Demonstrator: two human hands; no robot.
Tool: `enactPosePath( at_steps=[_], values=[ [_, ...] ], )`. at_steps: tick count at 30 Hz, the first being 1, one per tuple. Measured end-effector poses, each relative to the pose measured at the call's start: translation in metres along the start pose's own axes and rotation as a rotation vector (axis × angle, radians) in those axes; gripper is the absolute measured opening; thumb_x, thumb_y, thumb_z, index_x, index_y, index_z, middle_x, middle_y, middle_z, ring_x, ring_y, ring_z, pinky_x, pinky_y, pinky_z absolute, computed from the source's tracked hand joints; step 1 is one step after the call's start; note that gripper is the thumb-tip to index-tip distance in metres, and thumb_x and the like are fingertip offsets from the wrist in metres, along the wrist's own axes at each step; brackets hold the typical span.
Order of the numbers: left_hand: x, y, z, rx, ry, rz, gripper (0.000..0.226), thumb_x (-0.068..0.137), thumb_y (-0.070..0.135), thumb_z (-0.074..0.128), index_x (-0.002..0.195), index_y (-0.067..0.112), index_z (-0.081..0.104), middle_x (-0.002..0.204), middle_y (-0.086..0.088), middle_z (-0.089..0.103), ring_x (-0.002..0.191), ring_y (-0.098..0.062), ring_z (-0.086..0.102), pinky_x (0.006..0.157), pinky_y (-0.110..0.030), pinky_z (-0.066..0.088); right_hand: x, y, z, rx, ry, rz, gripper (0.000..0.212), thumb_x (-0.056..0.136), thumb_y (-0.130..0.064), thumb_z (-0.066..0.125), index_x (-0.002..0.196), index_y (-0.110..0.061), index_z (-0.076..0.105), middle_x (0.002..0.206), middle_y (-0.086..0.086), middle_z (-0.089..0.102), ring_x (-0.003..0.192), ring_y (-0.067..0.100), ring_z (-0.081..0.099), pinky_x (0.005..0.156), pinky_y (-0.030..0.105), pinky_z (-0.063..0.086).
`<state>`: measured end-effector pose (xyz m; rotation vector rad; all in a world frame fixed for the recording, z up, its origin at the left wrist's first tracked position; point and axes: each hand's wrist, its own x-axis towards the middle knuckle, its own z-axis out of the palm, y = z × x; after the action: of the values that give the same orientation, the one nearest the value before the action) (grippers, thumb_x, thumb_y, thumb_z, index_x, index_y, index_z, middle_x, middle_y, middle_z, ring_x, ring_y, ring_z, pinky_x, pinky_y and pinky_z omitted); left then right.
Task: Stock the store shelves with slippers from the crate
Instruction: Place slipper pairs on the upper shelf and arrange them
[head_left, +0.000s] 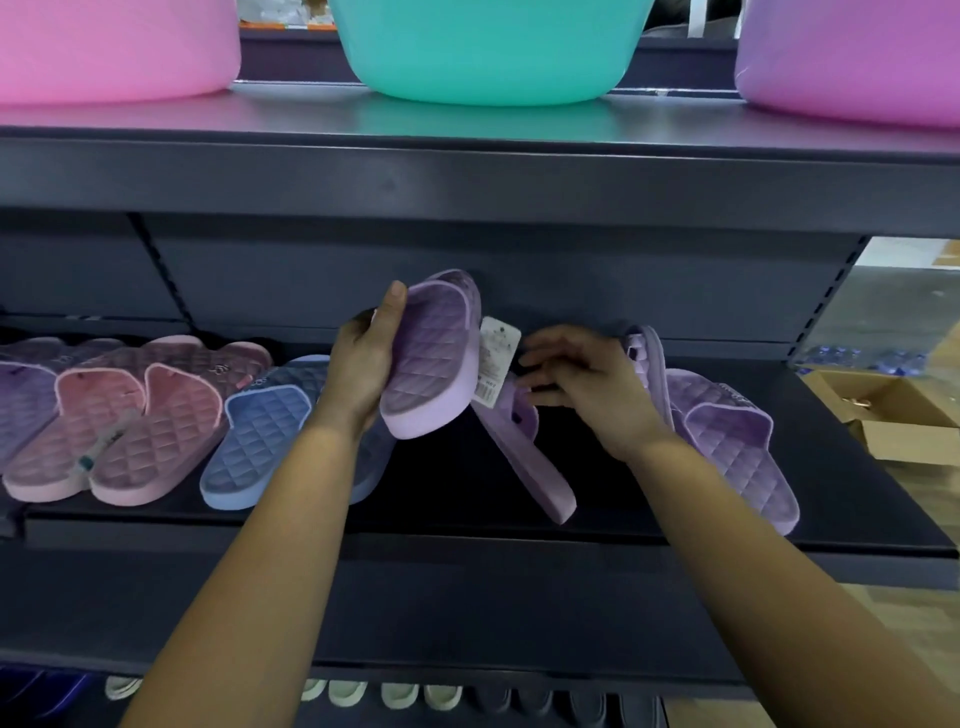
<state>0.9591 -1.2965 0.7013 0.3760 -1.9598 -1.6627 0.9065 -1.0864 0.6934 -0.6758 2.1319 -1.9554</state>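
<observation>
My left hand (363, 369) grips a lilac quilted slipper (436, 358), held up above the dark middle shelf (467, 525). A white paper tag (496, 364) hangs from its right side. Its partner, a second lilac slipper (524, 457), stands tilted on its edge on the shelf below the tag. My right hand (587, 389) rests on the upper part of that slipper, fingers spread toward the tag. Another lilac pair (727, 441) lies at the right, one slipper on its edge. A blue slipper (260, 436) and a pink pair (130, 431) lie at the left.
Pink (114, 47), teal (488, 47) and purple (852, 57) plastic basins stand on the shelf above. More slippers (395, 693) line the shelf below. Open cardboard boxes (893, 415) sit on the floor at the right. The crate is out of sight.
</observation>
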Motion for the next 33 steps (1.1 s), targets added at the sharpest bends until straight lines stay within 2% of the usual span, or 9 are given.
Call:
enactPosePath(
  at_steps=[3, 6, 10, 13, 17, 19, 21, 24, 33],
  values=[
    [0.002, -0.001, 0.001, 0.019, 0.01, -0.003, 0.051, 0.092, 0.057, 0.044, 0.103, 0.015, 0.07, 0.099, 0.001, 0.071, 0.092, -0.01, 0.066, 0.071, -0.018, 0.048, -0.001, 0.0, 0.005, 0.215, -0.115, 0.119, 0.031, 0.087, 0.015, 0.031, 0.097, -0.008, 0.049, 0.098, 0.027, 0.066, 0.087, 0.036, 0.07, 0.075, 0.037, 0.058],
    [0.003, -0.004, 0.001, 0.045, 0.038, -0.025, 0.052, 0.09, 0.061, 0.044, 0.101, 0.017, 0.07, 0.099, 0.002, 0.071, 0.094, -0.011, 0.065, 0.077, -0.023, 0.049, -0.002, 0.007, 0.011, 0.303, -0.123, 0.181, 0.017, 0.094, -0.011, 0.042, 0.102, -0.007, 0.056, 0.091, 0.02, 0.07, 0.087, 0.036, 0.068, 0.078, 0.041, 0.056],
    [-0.002, -0.01, 0.017, 0.135, 0.068, -0.01, 0.052, 0.088, 0.064, 0.046, 0.096, 0.017, 0.068, 0.096, 0.003, 0.069, 0.093, -0.016, 0.062, 0.082, -0.03, 0.047, 0.001, 0.012, 0.014, 0.337, -0.211, 0.19, 0.058, 0.082, -0.048, 0.062, 0.124, -0.01, 0.05, 0.106, 0.018, 0.068, 0.095, 0.033, 0.067, 0.079, 0.043, 0.054],
    [-0.009, -0.014, 0.028, 0.215, 0.022, 0.026, 0.053, 0.091, 0.061, 0.042, 0.102, 0.016, 0.067, 0.1, 0.001, 0.068, 0.096, -0.017, 0.061, 0.08, -0.028, 0.043, 0.004, 0.011, 0.016, 0.295, -0.19, 0.132, 0.054, 0.083, -0.038, 0.067, 0.126, -0.011, 0.049, 0.116, 0.014, 0.065, 0.102, 0.032, 0.066, 0.083, 0.043, 0.055],
    [-0.012, -0.017, 0.008, 0.191, 0.03, -0.018, 0.049, 0.09, 0.063, 0.043, 0.096, 0.021, 0.069, 0.101, 0.002, 0.07, 0.098, -0.016, 0.061, 0.085, -0.031, 0.045, 0.009, 0.02, 0.01, 0.146, -0.068, 0.11, 0.022, 0.097, -0.017, 0.045, 0.109, -0.012, 0.062, 0.098, 0.016, 0.066, 0.084, 0.024, 0.064, 0.072, 0.031, 0.054],
    [-0.013, -0.021, -0.01, 0.246, 0.007, 0.021, 0.039, 0.092, 0.059, 0.043, 0.097, 0.029, 0.066, 0.105, 0.002, 0.068, 0.101, -0.016, 0.06, 0.084, -0.029, 0.04, 0.01, 0.034, 0.005, -0.158, -0.036, 0.071, 0.028, 0.086, -0.004, 0.052, 0.105, -0.02, 0.064, 0.104, 0.009, 0.066, 0.092, 0.017, 0.061, 0.082, 0.03, 0.052],
    [-0.015, -0.025, -0.023, 0.3, 0.009, 0.051, 0.039, 0.093, 0.056, 0.044, 0.11, 0.027, 0.063, 0.112, 0.0, 0.065, 0.11, -0.021, 0.057, 0.085, -0.027, 0.036, 0.007, 0.048, 0.008, -0.401, -0.14, 0.044, 0.038, 0.075, -0.012, 0.067, 0.111, -0.026, 0.063, 0.111, -0.001, 0.064, 0.104, 0.01, 0.059, 0.093, 0.03, 0.048],
    [-0.018, -0.031, -0.029, 0.371, 0.003, 0.048, 0.051, 0.094, 0.052, 0.044, 0.139, 0.027, 0.043, 0.133, -0.001, 0.055, 0.125, -0.022, 0.048, 0.092, -0.024, 0.032, 0.0, 0.059, 0.02, -0.504, -0.215, 0.023, 0.046, 0.074, -0.02, 0.074, 0.117, -0.026, 0.06, 0.112, -0.009, 0.066, 0.103, 0.006, 0.061, 0.088, 0.023, 0.048],
    [-0.028, -0.041, -0.012, 0.422, -0.15, 0.108, 0.039, 0.096, 0.042, 0.044, 0.134, 0.031, 0.051, 0.125, 0.017, 0.056, 0.113, -0.001, 0.049, 0.088, -0.008, 0.031, -0.01, 0.064, -0.002, -0.82, 0.159, -0.073, 0.029, 0.087, -0.005, 0.05, 0.114, -0.012, 0.056, 0.097, 0.011, 0.07, 0.087, 0.03, 0.066, 0.07, 0.037, 0.053]
  ],
)
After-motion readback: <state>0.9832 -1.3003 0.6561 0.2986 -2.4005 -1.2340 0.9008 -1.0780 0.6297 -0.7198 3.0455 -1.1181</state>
